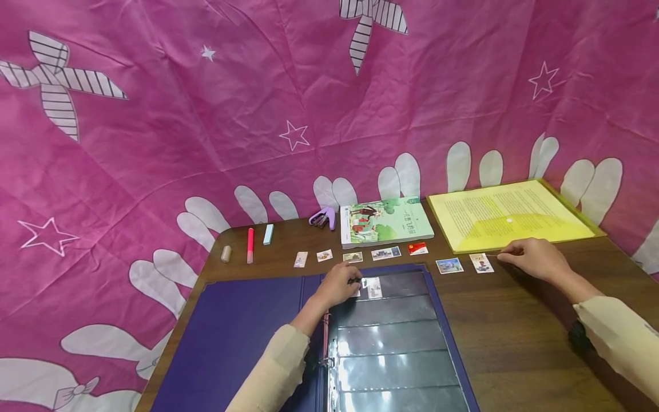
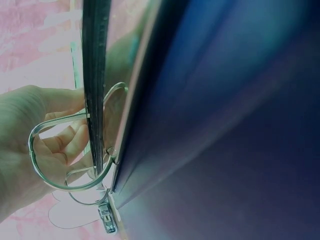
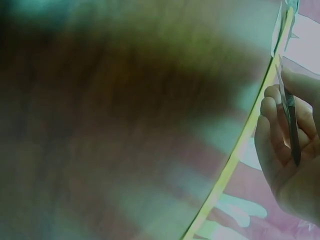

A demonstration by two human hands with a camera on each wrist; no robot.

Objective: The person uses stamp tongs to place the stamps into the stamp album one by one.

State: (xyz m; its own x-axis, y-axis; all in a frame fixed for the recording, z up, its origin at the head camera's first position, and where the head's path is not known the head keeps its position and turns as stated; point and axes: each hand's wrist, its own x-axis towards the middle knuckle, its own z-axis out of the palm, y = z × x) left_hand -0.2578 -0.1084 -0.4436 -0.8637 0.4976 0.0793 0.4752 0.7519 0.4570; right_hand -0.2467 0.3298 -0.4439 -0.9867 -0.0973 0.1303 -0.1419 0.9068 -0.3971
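A blue ring binder (image 1: 247,320) lies open, with a black stock page (image 1: 391,337) of clear pocket strips on its right side. My left hand (image 1: 337,286) rests at the page's top left, fingers loosely bent. Beside it, a stamp (image 1: 374,288) sits in the top strip, and another small piece is partly covered by the fingers. In the right wrist view my right hand (image 3: 295,145) pinches metal tweezers (image 3: 290,112). Their tips reach toward a stamp (image 1: 481,263) on the table; whether they touch it I cannot tell. Left of that lies another stamp (image 1: 449,265).
Several more stamps (image 1: 386,253) lie in a row behind the binder. Farther back are a green book (image 1: 388,222), a purple stapler (image 1: 323,217), a yellow folder (image 1: 509,217), a pink marker (image 1: 250,246), a pale blue stick (image 1: 268,234) and a beige cylinder (image 1: 226,254).
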